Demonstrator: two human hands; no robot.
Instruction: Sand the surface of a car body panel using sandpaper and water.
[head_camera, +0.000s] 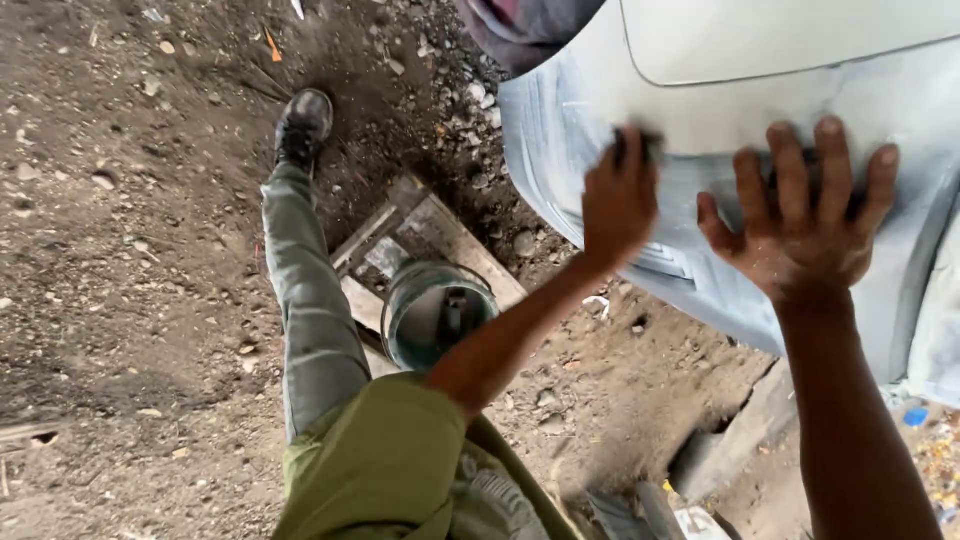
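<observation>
Left hand was clenched around a small dark pad, pressed against a pale grey-blue car body panel. The pad showed only at the fingertips; its material could not be told. Right hand lay flat on the same panel just beside the left, fingers spread and released, gripping nothing. Both hands were dusted with pale powder.

The panel was smooth, matt and curved, streaked with whitish dust. It filled the upper right of the view, with one lighter, rounded section above a thin seam.

One metal bucket, round, grey and dented, stood below the panel on rough wooden boards, with a dark object inside. Ground was packed dark earth strewn with small stones.

One leg in grey trousers reached forward and ended in one scuffed black shoe. An olive-green garment showed at the bottom edge.

At far right, low down, lay one small blue round cap among coloured litter.
</observation>
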